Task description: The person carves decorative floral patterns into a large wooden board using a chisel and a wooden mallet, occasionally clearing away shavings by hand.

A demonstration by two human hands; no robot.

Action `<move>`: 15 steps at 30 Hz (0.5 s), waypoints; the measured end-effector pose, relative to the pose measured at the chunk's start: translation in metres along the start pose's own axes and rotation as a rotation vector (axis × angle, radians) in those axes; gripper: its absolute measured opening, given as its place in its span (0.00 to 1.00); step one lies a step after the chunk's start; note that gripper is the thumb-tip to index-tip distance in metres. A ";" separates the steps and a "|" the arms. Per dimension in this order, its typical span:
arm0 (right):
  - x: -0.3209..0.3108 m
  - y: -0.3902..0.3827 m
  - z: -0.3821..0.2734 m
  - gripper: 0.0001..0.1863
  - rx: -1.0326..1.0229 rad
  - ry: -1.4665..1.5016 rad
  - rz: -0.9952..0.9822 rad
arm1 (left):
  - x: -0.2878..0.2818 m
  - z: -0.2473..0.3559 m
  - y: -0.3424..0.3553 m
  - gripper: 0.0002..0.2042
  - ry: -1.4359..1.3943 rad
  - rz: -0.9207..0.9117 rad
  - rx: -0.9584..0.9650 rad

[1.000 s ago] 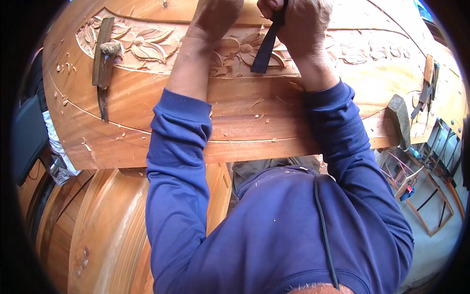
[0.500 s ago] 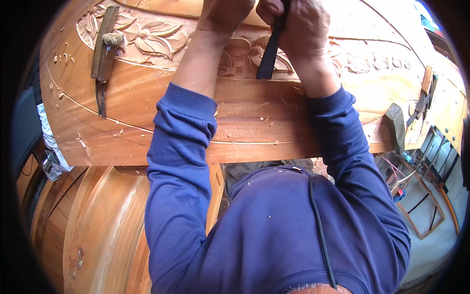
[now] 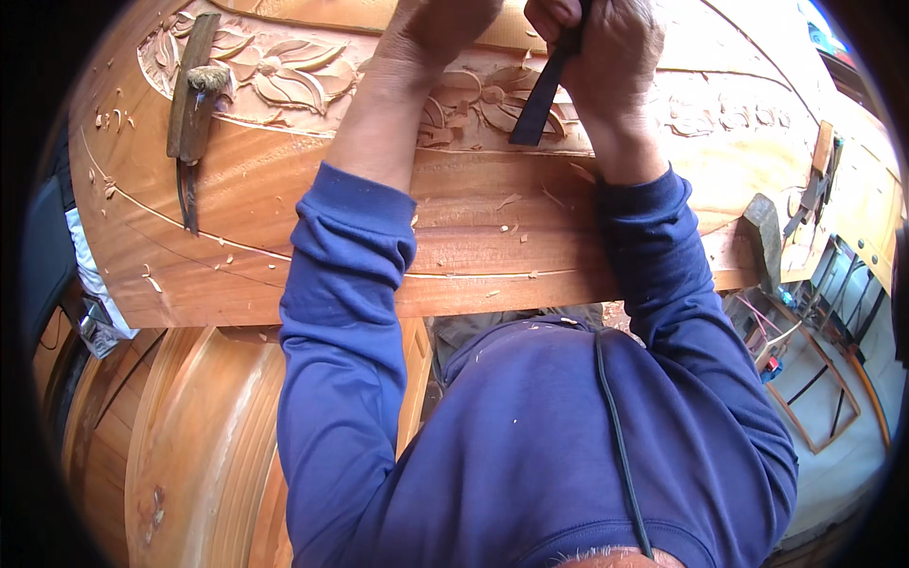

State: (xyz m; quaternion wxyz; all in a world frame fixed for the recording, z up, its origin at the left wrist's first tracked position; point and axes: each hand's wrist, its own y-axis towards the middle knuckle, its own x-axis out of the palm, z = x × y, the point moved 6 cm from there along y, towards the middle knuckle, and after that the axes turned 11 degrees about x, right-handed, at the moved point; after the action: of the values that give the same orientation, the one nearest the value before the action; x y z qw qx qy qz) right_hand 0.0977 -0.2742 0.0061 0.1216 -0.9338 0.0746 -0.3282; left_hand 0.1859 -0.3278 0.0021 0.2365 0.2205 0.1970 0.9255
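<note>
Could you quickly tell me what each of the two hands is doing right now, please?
Left hand: resting closed on the carved reddish wooden panel; whether it holds anything cannot be told.
Right hand: closed around a dark flat metal chisel, its tip on the floral carving.

Your right hand [image 3: 606,57] now tips the chisel [image 3: 542,95] steeper, its blade toward 7 o'clock, and both your hands sit nearer 12 o'clock.
</note>
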 end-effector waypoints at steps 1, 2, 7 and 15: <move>-0.005 0.002 0.004 0.27 0.031 -0.024 0.033 | 0.005 0.004 0.004 0.21 -0.008 -0.019 0.077; -0.008 0.003 0.007 0.27 0.029 -0.027 0.037 | 0.007 0.006 0.003 0.21 -0.014 -0.019 0.078; -0.006 0.002 0.016 0.25 0.065 -0.040 0.033 | -0.003 0.006 -0.001 0.18 0.055 0.043 -0.015; -0.017 0.005 0.000 0.30 0.005 -0.122 0.027 | 0.008 0.027 -0.001 0.28 0.166 0.064 -0.027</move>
State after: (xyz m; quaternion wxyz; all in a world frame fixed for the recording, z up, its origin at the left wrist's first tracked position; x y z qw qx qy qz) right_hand 0.0839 -0.2752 -0.0053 0.1326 -0.9507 0.0789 -0.2692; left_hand 0.1937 -0.3160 0.0259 0.1927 0.1462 0.1965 0.9502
